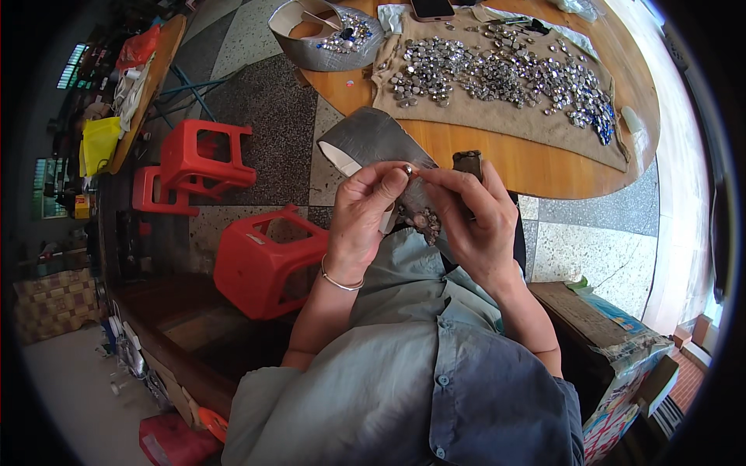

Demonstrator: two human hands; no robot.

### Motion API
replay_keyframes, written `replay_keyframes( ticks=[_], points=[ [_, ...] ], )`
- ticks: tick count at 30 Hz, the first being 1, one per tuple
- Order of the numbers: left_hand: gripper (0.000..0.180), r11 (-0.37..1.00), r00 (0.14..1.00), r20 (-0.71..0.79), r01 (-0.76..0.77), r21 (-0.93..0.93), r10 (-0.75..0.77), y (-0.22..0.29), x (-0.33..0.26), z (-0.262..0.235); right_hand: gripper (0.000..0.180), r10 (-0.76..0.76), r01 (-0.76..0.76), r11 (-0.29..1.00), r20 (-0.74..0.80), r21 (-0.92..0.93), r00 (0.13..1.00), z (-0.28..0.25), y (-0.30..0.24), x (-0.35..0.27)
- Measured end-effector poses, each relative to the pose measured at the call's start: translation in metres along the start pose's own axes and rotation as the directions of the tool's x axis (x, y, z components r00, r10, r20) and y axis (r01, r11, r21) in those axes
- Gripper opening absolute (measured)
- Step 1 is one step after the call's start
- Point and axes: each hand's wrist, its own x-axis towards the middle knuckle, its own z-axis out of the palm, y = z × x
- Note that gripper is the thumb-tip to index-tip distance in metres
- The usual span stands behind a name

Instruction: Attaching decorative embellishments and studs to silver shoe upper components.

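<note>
My left hand [361,210] pinches a small shiny rhinestone [408,170] between thumb and forefinger. Close beside it, my right hand [475,213] has its thumb and forefinger drawn together near the stone; what lies between those tips is too small to tell. A small dark block [468,162] sticks up between the fingers of that hand and looks held there. Beneath both hands, a silver-grey curved band [369,140] leans from my lap toward the table. Its lower part carries a cluster of stones [422,223], partly hidden by my hands.
Ahead, a round wooden table [451,144] bears a brown cloth [497,124] spread with many loose rhinestones [497,74]. Another silver band [330,54] with blue and clear stones stands at its left, a phone [432,8] at the back. Red stools [256,260] stand left, a box [614,334] right.
</note>
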Motion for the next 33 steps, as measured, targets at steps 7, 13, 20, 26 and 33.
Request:
replay_keyframes(
  ticks=[7,13,20,26,33],
  points=[
    [0.019,0.998,1.0,-0.005,-0.027,0.052,0.027,0.0003,0.0003,0.0011,0.019,0.006,-0.006,1.0,0.011,0.012,1.0,-0.0008,-0.0002,0.0004],
    [0.02,0.987,0.999,-0.013,-0.043,0.152,0.045,0.0039,0.0002,0.0041,0.021,0.016,-0.016,1.0,0.026,0.014,1.0,-0.0022,-0.0007,0.0],
    [0.019,0.993,0.999,-0.003,-0.041,0.113,0.042,0.0035,-0.0004,0.0027,0.022,0.015,-0.016,1.0,0.05,0.005,0.999,-0.0029,-0.0037,0.0001],
    [0.02,0.999,0.999,0.036,0.011,0.031,-0.012,0.0057,-0.0028,0.0008,0.022,-0.017,0.016,1.0,0.047,0.011,0.999,-0.0009,-0.0029,-0.001],
    [0.02,0.952,0.992,-0.029,-0.113,0.284,0.127,0.0046,-0.0048,0.0051,0.017,0.046,-0.045,0.999,0.061,-0.008,0.997,-0.0026,-0.0059,-0.0039]
  ],
)
